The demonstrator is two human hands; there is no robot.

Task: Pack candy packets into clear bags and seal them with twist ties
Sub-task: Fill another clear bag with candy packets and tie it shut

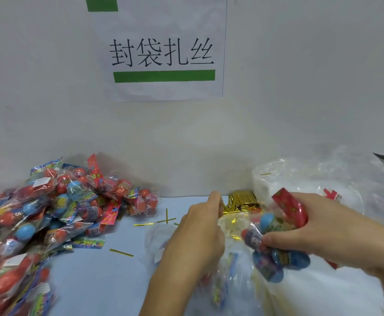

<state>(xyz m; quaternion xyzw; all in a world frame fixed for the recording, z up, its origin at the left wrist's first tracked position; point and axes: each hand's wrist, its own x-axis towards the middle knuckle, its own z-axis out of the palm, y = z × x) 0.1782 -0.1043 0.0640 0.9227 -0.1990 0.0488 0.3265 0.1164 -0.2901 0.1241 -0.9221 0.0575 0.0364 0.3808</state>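
Note:
My right hand (318,229) grips a bunch of candy packets (275,238), with blue and red balls and a red header card, at the right of the blue table. My left hand (200,231) reaches towards the heap of gold twist ties (241,202) by the wall, its fingertips close to them; whether it holds one is hidden. Under both hands lies a crumpled clear bag (236,279), blurred.
A big pile of filled candy bags (49,220) covers the left of the table. Loose gold ties (121,253) lie in the middle. A stack of clear bags (300,179) sits at the back right. A paper sign (163,53) hangs on the wall.

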